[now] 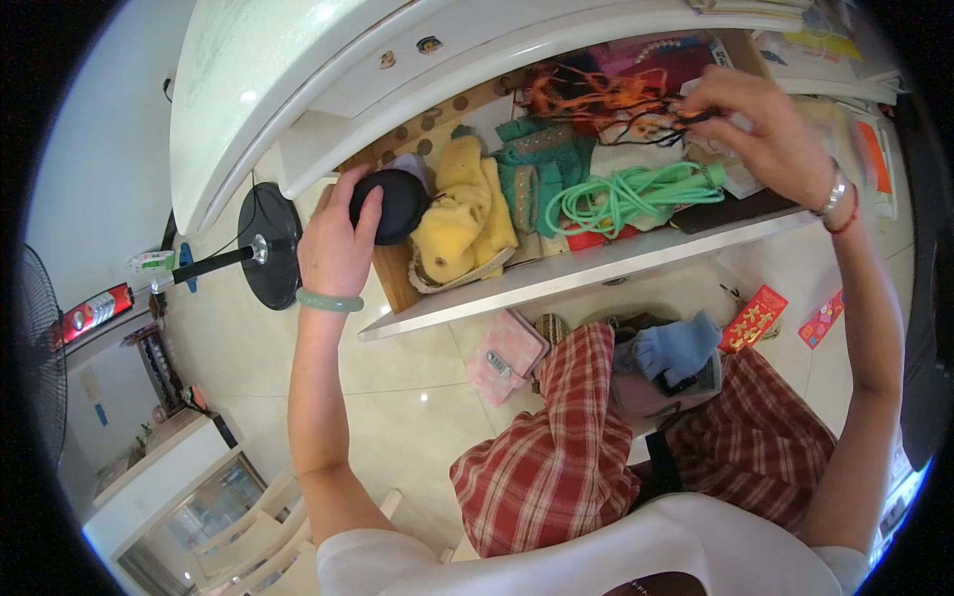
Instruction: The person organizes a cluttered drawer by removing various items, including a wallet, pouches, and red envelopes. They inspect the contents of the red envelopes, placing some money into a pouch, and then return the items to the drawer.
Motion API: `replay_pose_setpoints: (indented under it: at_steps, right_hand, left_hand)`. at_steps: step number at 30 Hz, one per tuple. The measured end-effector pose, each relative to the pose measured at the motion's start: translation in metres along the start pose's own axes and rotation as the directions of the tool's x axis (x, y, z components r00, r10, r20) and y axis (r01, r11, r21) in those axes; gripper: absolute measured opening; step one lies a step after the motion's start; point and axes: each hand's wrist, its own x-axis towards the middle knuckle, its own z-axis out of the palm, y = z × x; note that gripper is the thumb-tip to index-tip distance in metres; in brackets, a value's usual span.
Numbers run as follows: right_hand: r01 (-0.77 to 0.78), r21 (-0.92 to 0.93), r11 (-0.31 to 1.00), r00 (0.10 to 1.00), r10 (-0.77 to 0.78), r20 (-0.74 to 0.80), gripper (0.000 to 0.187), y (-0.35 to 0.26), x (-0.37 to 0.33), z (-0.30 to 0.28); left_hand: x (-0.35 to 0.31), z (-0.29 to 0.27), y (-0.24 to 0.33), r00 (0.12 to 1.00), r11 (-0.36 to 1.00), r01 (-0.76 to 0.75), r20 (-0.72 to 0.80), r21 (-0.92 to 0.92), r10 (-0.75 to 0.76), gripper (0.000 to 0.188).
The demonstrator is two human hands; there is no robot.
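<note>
– Logging the head view, only view on hand. State of the left hand [336, 243]?
– Grasping a round black case [390, 207]: thumb across its near face, other fingers around the far left edge. Case sits over the left end of the open drawer [586, 282]; whether it touches the contents, cannot tell. A pale green bangle [331, 301] rings the wrist below.
– Just right of that grip?
– Yellow fabric item [452, 233], with teal studded knitwear [537, 169] beyond it.
– Right hand [763, 134]?
– Pinched, thumb against fingers, on dark strands of an orange-and-black tangle of cords [641, 97]. The tangle spreads leftward from the fingertips, over the drawer's far right portion. Exact contact is blurred.
– Below that grip?
– A looped mint-green rope [636, 202], lying inside the drawer.
– Outside the drawer?
– Well below the right grip, a light blue glove [676, 348] between the knees of red plaid trousers [542, 437]. Between the two grips, but lower: a pink polka-dot notebook [507, 356] with a lock. Nearer the right forearm, a red envelope [755, 318].
</note>
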Motion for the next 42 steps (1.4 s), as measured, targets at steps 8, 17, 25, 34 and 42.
replay_pose_setpoints:
  at_steps: [8, 17, 25, 34, 42]
  right_hand:
    - [-0.291, 0.664, 0.688, 0.940, 0.336, 0.063, 0.031, -0.015, -0.034, -0.041]
    - [-0.100, 0.882, 0.461, 0.994, 0.003, 0.111, 0.038, -0.041, -0.031, -0.037]
    - [0.034, 0.680, 0.732, 0.996, -0.084, 0.040, 0.027, -0.048, -0.020, 0.007]
    - [0.204, 0.316, 0.927, 0.978, -0.181, -0.103, 0.030, -0.070, 0.020, 0.047]
    - [0.049, 0.182, 0.982, 0.955, -0.099, 0.278, 0.028, -0.043, -0.013, 0.035]
  left_hand:
    - [0.014, 0.011, 0.049, 0.932, 0.925, -0.362, -0.013, -0.113, 0.363, 0.040]
    - [0.034, 0.044, 0.161, 0.652, 0.479, -0.617, -0.065, -0.625, 0.756, 0.070]
    - [-0.004, 0.017, 0.136, 0.730, -0.190, 0.620, 0.472, -0.761, 0.493, 0.041]
    - [-0.011, -0.008, 0.064, 0.992, 0.567, 0.029, 0.095, -0.823, 0.087, 0.036]
    - [0.012, 0.008, 0.013, 0.877, 0.870, -0.452, -0.079, 0.195, 0.474, 0.041]
